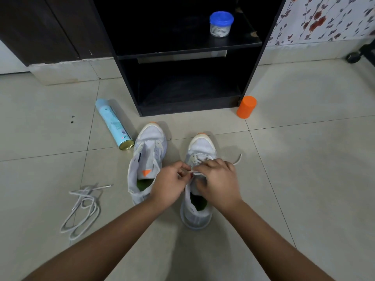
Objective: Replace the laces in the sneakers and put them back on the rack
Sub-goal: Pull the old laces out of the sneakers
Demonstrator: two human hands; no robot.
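Two white sneakers with orange toe tips stand on the tiled floor, toes toward the black rack [251, 63]. The left sneaker [148, 151] has no lace and its tongue stands up. Over the right sneaker [200, 147] my left hand [169, 184] and my right hand [218, 179] meet, both pinching a white lace [237, 159] at the eyelets; one free end sticks out to the right. A loose white lace [85, 207] lies coiled on the floor to the left.
A light-blue spray can [113, 124] lies on the floor left of the rack. An orange cylinder [246, 107] stands at the rack's right foot. A blue-lidded clear jar [221, 24] sits on the rack's upper shelf. A caster wheel [353, 57] shows at far right.
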